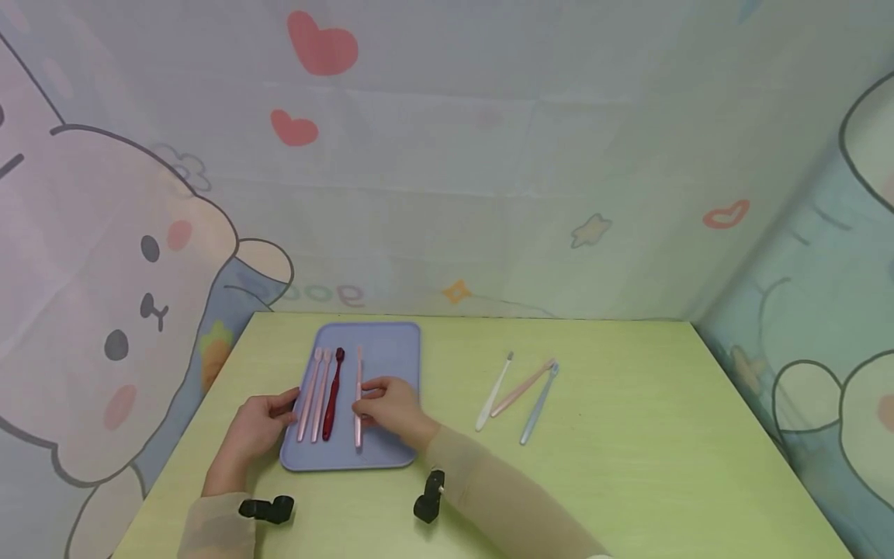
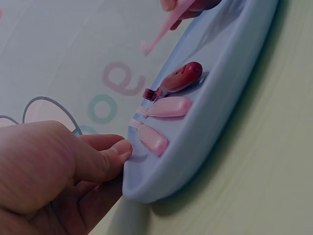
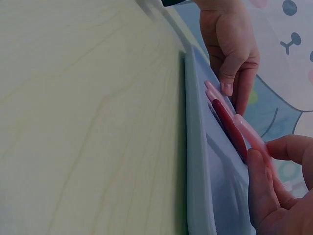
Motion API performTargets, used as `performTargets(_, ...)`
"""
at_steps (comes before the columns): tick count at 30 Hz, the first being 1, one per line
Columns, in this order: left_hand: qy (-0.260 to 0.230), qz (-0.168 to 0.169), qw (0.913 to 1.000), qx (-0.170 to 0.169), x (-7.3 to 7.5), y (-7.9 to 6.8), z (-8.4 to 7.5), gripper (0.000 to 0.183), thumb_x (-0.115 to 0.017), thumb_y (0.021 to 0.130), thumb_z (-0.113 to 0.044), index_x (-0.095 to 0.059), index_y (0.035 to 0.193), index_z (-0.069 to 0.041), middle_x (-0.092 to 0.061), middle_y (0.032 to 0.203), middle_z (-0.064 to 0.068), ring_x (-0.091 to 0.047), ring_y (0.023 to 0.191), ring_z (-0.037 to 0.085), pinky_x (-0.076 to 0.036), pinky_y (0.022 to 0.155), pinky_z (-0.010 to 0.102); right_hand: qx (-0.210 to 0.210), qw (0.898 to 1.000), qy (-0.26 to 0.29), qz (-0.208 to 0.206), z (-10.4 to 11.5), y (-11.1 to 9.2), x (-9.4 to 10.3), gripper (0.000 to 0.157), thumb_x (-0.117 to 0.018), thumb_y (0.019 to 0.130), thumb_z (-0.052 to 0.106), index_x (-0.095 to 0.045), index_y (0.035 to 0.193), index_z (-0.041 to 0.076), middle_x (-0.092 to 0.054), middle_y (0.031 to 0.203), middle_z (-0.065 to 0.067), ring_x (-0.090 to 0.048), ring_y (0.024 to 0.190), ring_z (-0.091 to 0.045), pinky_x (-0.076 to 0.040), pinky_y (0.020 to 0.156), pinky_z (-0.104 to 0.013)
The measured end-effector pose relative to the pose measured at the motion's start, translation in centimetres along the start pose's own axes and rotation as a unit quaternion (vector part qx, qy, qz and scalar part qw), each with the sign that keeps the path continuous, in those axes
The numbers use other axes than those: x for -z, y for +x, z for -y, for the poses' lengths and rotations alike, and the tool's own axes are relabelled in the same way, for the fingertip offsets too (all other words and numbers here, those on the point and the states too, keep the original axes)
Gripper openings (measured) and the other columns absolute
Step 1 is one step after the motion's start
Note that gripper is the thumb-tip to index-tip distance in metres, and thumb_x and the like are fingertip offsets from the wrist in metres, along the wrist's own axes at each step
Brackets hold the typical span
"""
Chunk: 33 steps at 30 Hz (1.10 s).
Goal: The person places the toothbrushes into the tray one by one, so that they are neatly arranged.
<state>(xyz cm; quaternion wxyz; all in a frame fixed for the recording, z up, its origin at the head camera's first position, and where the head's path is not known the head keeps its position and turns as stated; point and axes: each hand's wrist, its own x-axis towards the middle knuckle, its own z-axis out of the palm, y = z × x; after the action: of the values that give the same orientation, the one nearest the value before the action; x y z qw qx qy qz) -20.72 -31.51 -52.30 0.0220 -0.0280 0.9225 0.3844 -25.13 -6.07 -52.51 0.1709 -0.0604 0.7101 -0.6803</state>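
Observation:
My right hand [image 1: 394,405] pinches a pink toothbrush [image 1: 359,375] between thumb and fingers over the middle of a lilac tray [image 1: 396,349]. In the left wrist view that toothbrush [image 2: 168,27] is held up above the tray floor, bristle end pointing away. A dark red toothbrush [image 1: 331,404] and two pink toothbrushes [image 1: 307,400] lie side by side in the tray's left part, heads toward the back. At the tray's left edge my left hand [image 1: 257,423] grips the rim, thumb [image 2: 120,148] against it.
Right of the tray, a white toothbrush [image 1: 493,394], a pink toothbrush [image 1: 518,392] and a blue toothbrush [image 1: 539,404] lie on the light green table [image 1: 628,481]. A printed cloth [image 1: 447,155] hangs behind the table. Black wrist cameras [image 1: 268,509] sit on both sleeves.

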Motion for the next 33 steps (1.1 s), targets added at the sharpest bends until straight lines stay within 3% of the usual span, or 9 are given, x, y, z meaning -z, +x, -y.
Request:
performTargets(7, -0.005, 0.0, 1.0, 0.002, 0.0, -0.1, 0.0, 0.049, -0.068, 0.101, 0.001, -0.058, 0.148, 0.005, -0.059, 0.146, 0.031, -0.051, 0.14, 0.052, -0.042, 0.113, 0.066, -0.007, 1.0, 0.005, -0.013, 0.4, 0.5, -0.9, 0.039, -0.079, 0.086, -0.002, -0.07, 0.123, -0.008, -0.074, 0.09, -0.006, -0.075, 0.07, -0.016, -0.065, 0.068, -0.03)
performTargets(21, -0.011, -0.002, 0.9999, -0.003, -0.3, -0.1, 0.1, 0.047, -0.068, 0.101, 0.001, -0.059, 0.147, 0.006, -0.06, 0.144, 0.03, -0.052, 0.139, 0.051, -0.043, 0.112, 0.065, -0.017, 0.998, -0.038, -0.039, -0.1, 1.1, -2.1, 0.032, -0.081, 0.088, -0.001, -0.072, 0.119, -0.004, -0.074, 0.085, -0.003, -0.074, 0.065, -0.012, -0.064, 0.065, -0.027)
performTargets(33, -0.005, -0.003, 1.0, -0.002, -0.1, 0.0, 0.0, 0.047, -0.067, 0.101, 0.001, -0.058, 0.147, 0.005, -0.06, 0.144, 0.03, -0.052, 0.139, 0.052, -0.043, 0.113, 0.065, -0.027, 0.996, -0.064, -0.062, 1.0, 1.4, -2.9, 0.032, -0.083, 0.088, -0.003, -0.073, 0.119, -0.005, -0.075, 0.085, -0.001, -0.074, 0.063, -0.013, -0.063, 0.062, -0.026)
